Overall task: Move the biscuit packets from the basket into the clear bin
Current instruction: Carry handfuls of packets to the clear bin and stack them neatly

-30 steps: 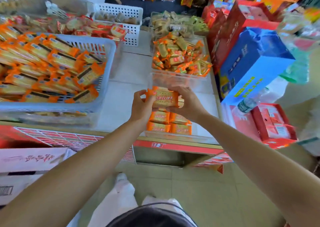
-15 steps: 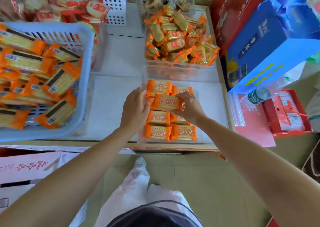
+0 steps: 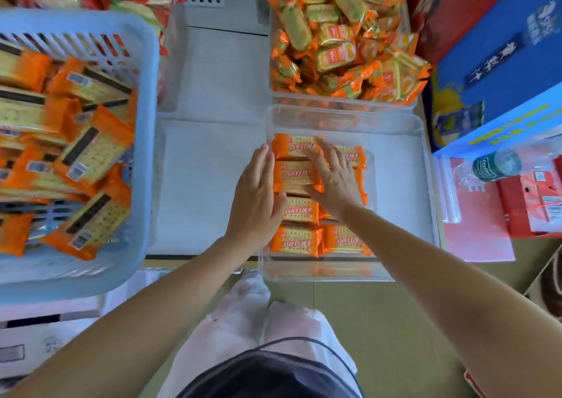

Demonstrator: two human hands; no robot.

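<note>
Snack tub [image 3: 343, 102] behind clear bin [image 3: 398, 166], bottle [image 3: 495, 165] — right side

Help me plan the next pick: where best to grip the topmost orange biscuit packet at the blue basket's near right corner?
Pinch the flat orange biscuit packet across its middle, on the two long edges, from above. It lies barcode-up atop the pile in the blue plastic basket, probably unobstructed; its crimped ends look floppy.

The left hand [image 3: 257, 196] and right hand [image 3: 334, 181], fingers straight, touch biscuit packets [image 3: 296, 241] in the clear bin [image 3: 401, 184].
</note>
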